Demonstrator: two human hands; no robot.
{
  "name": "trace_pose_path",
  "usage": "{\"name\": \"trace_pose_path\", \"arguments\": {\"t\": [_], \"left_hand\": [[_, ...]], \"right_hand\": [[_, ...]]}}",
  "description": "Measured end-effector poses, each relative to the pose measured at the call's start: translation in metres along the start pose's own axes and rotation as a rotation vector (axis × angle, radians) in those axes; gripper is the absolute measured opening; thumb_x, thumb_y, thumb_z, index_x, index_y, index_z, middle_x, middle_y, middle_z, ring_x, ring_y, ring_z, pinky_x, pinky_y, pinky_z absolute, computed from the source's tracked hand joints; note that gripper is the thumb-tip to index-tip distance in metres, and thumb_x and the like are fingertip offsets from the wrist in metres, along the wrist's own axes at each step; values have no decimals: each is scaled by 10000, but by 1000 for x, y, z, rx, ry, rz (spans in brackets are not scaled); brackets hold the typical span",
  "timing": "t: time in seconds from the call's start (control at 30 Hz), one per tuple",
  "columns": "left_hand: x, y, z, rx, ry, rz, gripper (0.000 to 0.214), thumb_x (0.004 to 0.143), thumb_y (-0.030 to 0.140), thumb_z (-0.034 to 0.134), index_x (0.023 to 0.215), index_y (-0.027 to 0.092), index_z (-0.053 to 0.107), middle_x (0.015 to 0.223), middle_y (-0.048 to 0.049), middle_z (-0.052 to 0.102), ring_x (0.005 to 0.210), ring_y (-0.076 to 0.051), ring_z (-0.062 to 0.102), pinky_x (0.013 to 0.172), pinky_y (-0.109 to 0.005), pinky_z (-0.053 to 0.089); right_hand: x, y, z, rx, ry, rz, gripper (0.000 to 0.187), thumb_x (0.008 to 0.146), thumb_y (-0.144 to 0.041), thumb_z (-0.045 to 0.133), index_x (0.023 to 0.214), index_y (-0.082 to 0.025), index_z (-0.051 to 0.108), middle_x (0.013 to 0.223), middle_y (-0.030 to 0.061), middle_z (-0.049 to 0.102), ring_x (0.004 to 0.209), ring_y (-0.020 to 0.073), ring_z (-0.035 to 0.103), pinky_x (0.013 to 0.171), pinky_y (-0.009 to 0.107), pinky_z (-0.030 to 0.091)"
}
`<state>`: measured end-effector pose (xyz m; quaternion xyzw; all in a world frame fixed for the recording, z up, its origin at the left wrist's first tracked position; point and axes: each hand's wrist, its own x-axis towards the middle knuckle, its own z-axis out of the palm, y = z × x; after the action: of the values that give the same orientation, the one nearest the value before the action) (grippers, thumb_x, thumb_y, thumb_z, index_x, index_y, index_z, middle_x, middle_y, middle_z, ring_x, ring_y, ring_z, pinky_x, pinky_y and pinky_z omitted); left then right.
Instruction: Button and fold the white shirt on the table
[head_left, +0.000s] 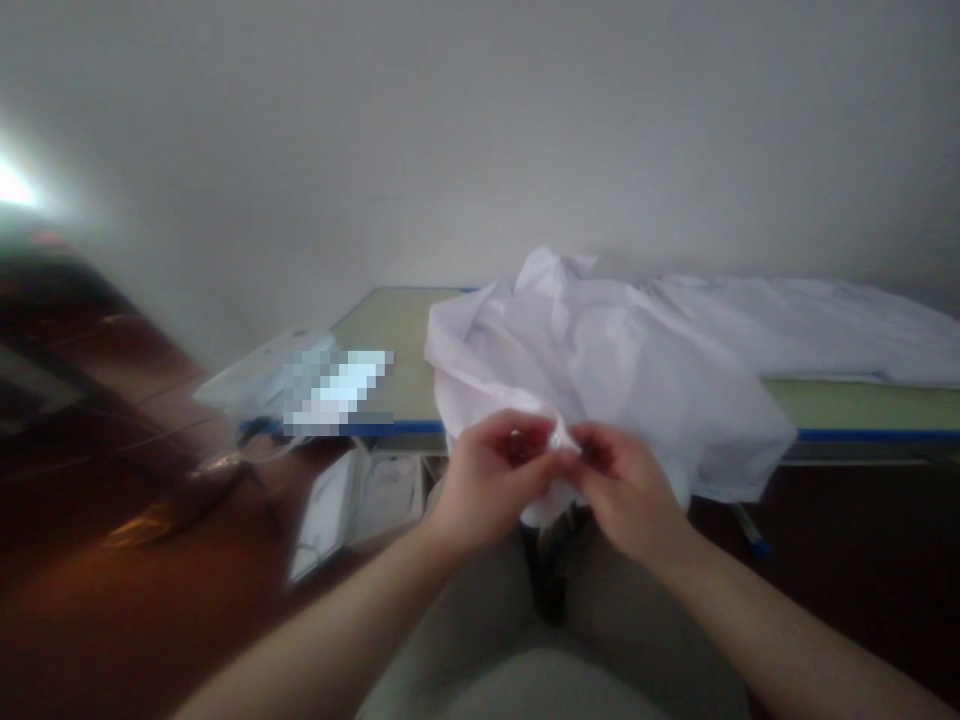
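A white garment (622,340), thin and crumpled, lies over the table's front edge, its lower folds hanging down. My left hand (495,475) pinches a small gathered bit of its edge between thumb and fingers. Right beside it, my right hand (626,485) grips the same gathered edge, the fingertips of both hands nearly meeting. A small shiny spot shows on the cloth between them; whether it is a button I cannot tell. Both hands are in front of the table edge, above my lap.
The pale green table (401,335) has a blue rim and stands against a grey wall. More white cloth (810,325) stretches along its right side. A clear plastic bag (266,370) lies at the left end. Below stands an open box (386,490) with white contents.
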<state>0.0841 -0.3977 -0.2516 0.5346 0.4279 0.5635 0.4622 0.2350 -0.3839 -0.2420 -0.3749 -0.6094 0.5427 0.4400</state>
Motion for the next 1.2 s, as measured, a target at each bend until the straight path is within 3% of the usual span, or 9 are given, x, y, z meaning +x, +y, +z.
{"name": "trace_pose_path", "arguments": {"t": [0.17, 0.37, 0.5, 0.6, 0.7, 0.93, 1.2], "left_hand": [[0, -1, -1, 179, 66, 99, 270, 734, 334, 731, 945, 170, 693, 755, -37, 677, 617, -132, 610, 551, -236, 508], [4, 7, -9, 527, 160, 303, 137, 753, 268, 691, 853, 182, 728, 738, -33, 669, 622, -121, 592, 563, -220, 482], [5, 12, -7, 685, 116, 365, 132, 761, 233, 659, 857, 196, 742, 738, -34, 670, 640, -125, 591, 582, -222, 479], [4, 13, -4, 668, 121, 326, 151, 738, 241, 682, 875, 194, 726, 708, -16, 674, 616, -120, 596, 575, -218, 478], [4, 11, -3, 602, 118, 253, 101, 734, 276, 691, 769, 181, 691, 668, -6, 666, 581, -115, 593, 543, -210, 469], [10, 3, -7, 298, 5, 84, 191, 740, 359, 712, 791, 177, 682, 747, -45, 694, 674, -157, 634, 600, -252, 512], [11, 2, -8, 286, -29, 72, 161, 774, 324, 680, 843, 181, 711, 802, -52, 710, 733, -172, 651, 677, -282, 536]], "right_hand": [[3, 5, -5, 16, 24, 34, 244, 763, -398, 693, 877, -185, 655, 730, -5, 646, 655, 116, 582, 597, 214, 460], [6, 10, -13, 204, 76, 40, 274, 805, -454, 638, 875, -192, 599, 786, 15, 638, 672, 129, 572, 616, 244, 479], [0, 0, -10, -40, 171, -81, 240, 833, -432, 614, 889, -199, 606, 740, 8, 618, 654, 126, 561, 578, 225, 450], [-4, -5, -5, -342, 163, -224, 181, 854, -379, 597, 878, -202, 630, 728, 8, 617, 645, 126, 551, 602, 238, 434], [-2, -4, -4, -511, 160, -303, 152, 871, -339, 576, 873, -200, 638, 810, 24, 644, 738, 147, 576, 690, 261, 439], [4, 4, -9, -550, 162, -284, 177, 890, -345, 548, 930, -205, 649, 866, 34, 667, 776, 163, 599, 708, 273, 451], [5, 3, -11, -641, 178, -394, 171, 884, -328, 559, 912, -210, 680, 886, 42, 685, 811, 173, 625, 739, 284, 478]]}}
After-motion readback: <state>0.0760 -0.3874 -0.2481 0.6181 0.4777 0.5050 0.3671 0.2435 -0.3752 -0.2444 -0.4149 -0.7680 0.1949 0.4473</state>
